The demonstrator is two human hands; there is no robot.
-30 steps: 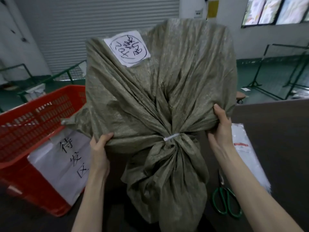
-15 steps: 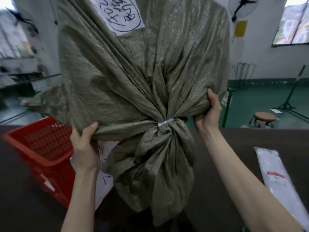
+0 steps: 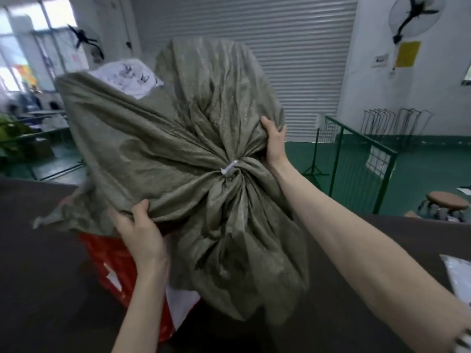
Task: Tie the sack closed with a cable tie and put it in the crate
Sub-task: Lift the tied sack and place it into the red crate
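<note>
- You hold the sack (image 3: 178, 149) up off the counter (image 3: 38, 276), tilted. Its tied neck faces you and its loose mouth hangs below the tie.
- Your left hand (image 3: 141, 230) is clenched on a fold at the sack's lower left edge. Your right hand (image 3: 274, 138) grasps bunched cloth just beside the neck, on its right. Neither hand is free.
- The cable tie (image 3: 230, 167) is cinched round the neck, so the tying looks done. The step in hand, as I judge it, is lowering the sack into the crate (image 3: 109, 258).
- The red crate is on the counter directly below the sack, at your left, and is mostly hidden by it. Its opening is out of sight, so find the rim before you lower.
- Put the full body of the sack in first, not the neck.
- Avoid hauling on the cloth near the tie, because strain there could loosen the gather.
- Mind the floppy mouth and the trailing corner at the left. Tuck both inside so nothing drapes over the crate wall.
- Release your grip only when the crate floor takes the weight.
- Count of the task's things: one sack, one cable tie, one crate, two hands.
- Count of the rest:
  - one white label (image 3: 127, 77) on the sack
  - one white sheet (image 3: 183, 304) on the crate's side
  - one plastic packet (image 3: 458, 276) at the counter's right edge
  - one stool (image 3: 447, 202)
  - two wall fans (image 3: 82, 38)
</note>
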